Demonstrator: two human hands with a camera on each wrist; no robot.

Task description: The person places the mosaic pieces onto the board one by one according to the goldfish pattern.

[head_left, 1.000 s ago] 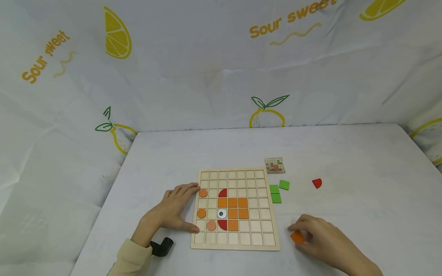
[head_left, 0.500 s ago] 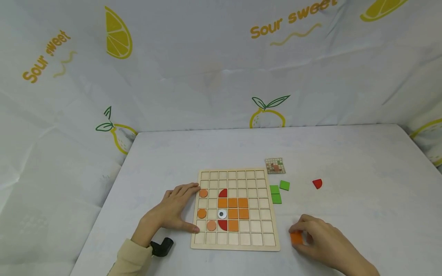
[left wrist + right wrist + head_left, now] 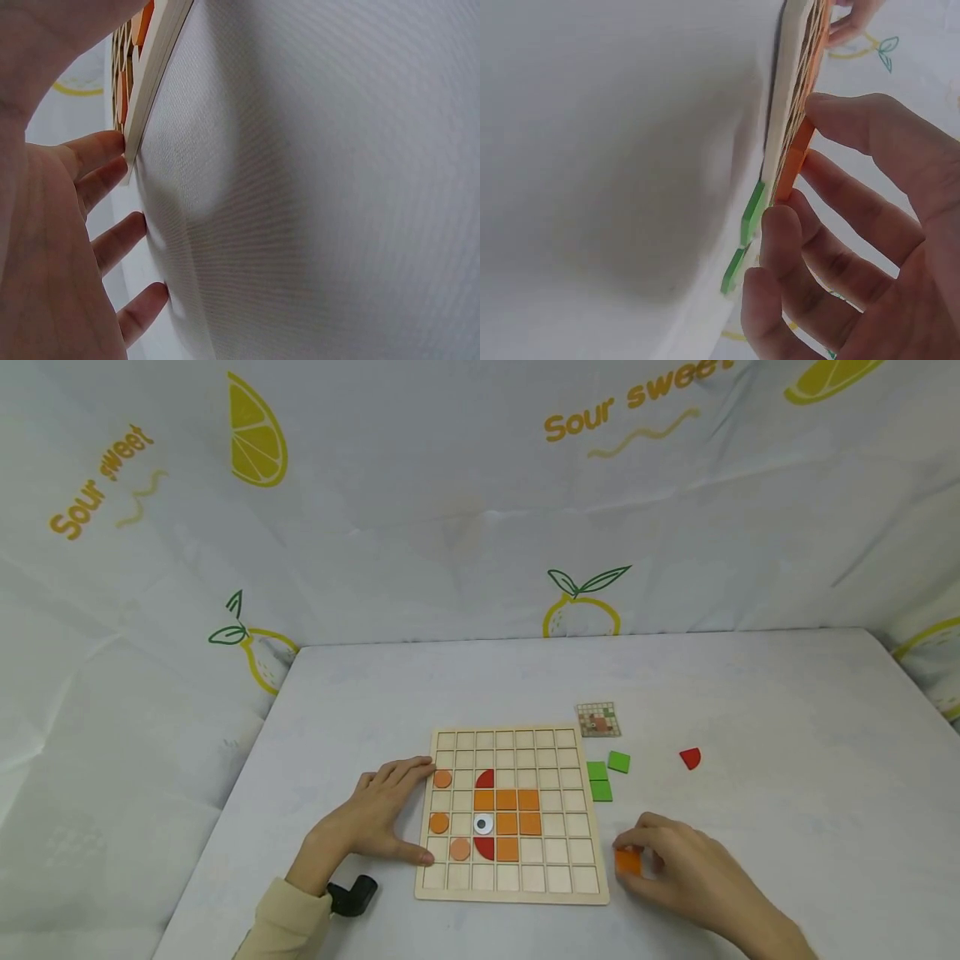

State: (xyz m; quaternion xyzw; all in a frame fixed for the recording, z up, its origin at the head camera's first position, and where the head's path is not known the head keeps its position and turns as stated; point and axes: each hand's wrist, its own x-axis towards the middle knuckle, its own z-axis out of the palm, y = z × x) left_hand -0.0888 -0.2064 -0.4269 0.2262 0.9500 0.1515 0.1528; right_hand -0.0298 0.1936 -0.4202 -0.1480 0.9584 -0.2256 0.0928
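Observation:
A wooden grid board [image 3: 525,881] lies on the white table, bearing orange squares [image 3: 507,799], red quarter-circles [image 3: 484,848], a white disc with a dark eye spot [image 3: 483,824] and orange round discs [image 3: 438,822]. My left hand [image 3: 378,814] rests against the board's left edge, thumb and fingers spread; in the left wrist view its fingertips [image 3: 112,146] touch the board's side. Just right of the board, my right hand [image 3: 686,872] pinches an orange square tile [image 3: 628,862] between thumb and fingers. The right wrist view shows the orange tile [image 3: 799,161] held off the table.
Several green squares [image 3: 600,790] lie by the board's right edge. A small pattern card [image 3: 598,719] sits at its upper right corner. A red quarter-circle [image 3: 691,758] lies farther right. A black curved object [image 3: 354,896] is by my left wrist.
My right hand has moved left and slightly away from me with the orange square tile, closer to the board. My left hand and the board have stayed put.

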